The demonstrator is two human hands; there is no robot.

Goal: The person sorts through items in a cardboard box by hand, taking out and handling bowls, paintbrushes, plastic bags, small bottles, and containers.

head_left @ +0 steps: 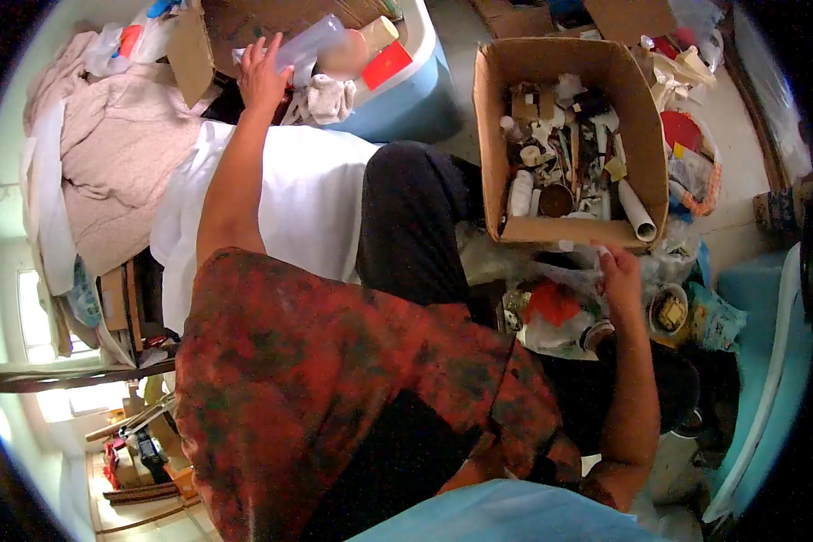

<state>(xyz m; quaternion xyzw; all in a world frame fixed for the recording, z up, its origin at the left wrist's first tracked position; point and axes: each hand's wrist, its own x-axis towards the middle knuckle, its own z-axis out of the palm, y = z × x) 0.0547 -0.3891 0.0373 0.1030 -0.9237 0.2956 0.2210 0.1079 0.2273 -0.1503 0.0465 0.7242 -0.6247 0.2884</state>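
My left hand point(262, 72) reaches out over the rim of a blue plastic tub point(415, 104), fingers spread. Beside its thumb lies a translucent plastic cylinder point(309, 47); whether they touch, I cannot tell. A light cloth bundle point(331, 98) hangs just below on the tub's edge. On the other side, my right hand point(619, 271) is closed in a pinch on a thin clear plastic bag point(574, 273), in front of an open cardboard box point(572, 230). That box holds jumbled small items, including a white tube point(637, 210) and a round brown lid point(556, 200).
A red card point(387, 67) rests on the tub's rim. Pink bedding point(108, 154) is heaped at the left. Plastic bags and a red item point(554, 303) lie below the box. A light blue bin point(768, 361) stands at the right, and a patterned basket point(696, 172) beside the box.
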